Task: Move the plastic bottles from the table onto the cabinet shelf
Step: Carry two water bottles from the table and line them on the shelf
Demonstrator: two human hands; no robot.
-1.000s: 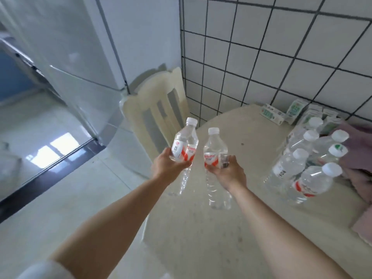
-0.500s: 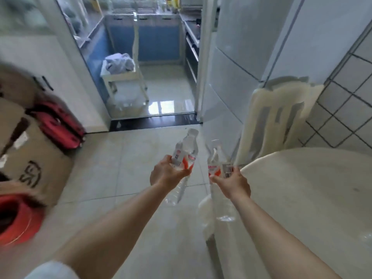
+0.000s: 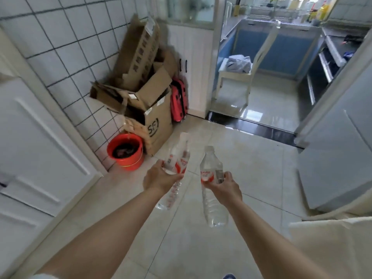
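My left hand [image 3: 159, 179] grips a clear plastic bottle [image 3: 177, 158] with a red and white label, tilted to the right. Beside it my right hand [image 3: 225, 188] holds a second clear bottle [image 3: 211, 174] with the same label, roughly upright, its base hanging below the hand. Both bottles are held out over the tiled floor, a little apart from each other. The table with the other bottles is out of view. No open cabinet shelf shows; a white panelled door [image 3: 36, 141] fills the left side.
Cardboard boxes [image 3: 149, 109], a red bucket [image 3: 125, 151] and a red suitcase [image 3: 179, 100] stand against the tiled wall ahead left. A doorway leads to a kitchen with a white chair [image 3: 239, 73]. A grey fridge [image 3: 338, 158] stands at right; a cream chair back [image 3: 330, 244] at lower right.
The view has swung left, away from the table and fridge toward the boxes and white door. Both hands still hold their bottles in front of me.
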